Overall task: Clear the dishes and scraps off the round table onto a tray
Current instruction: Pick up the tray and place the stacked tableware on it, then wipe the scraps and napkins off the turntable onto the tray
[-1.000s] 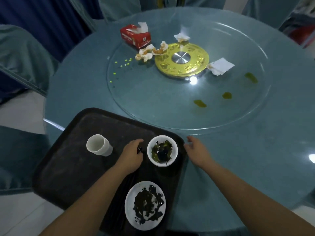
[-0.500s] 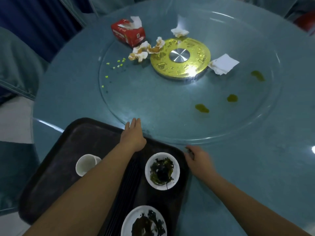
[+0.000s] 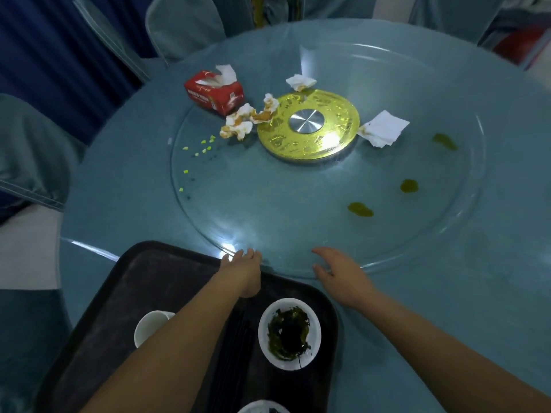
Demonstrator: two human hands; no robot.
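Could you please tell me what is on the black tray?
A white bowl of dark green scraps, black chopsticks beside it, a white cup partly covered by the left forearm, and a plate rim at the picture's bottom edge. Anything under the forearm is hidden.

The left hand (image 3: 243,274) and right hand (image 3: 338,272) are bare, forearms (image 3: 185,338) too.

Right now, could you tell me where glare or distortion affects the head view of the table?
Head view: glare on the near rim of the glass turntable by the left hand, another on the gold hub; the wide-angle lens bows the edge of the round table; the right hand looks soft.
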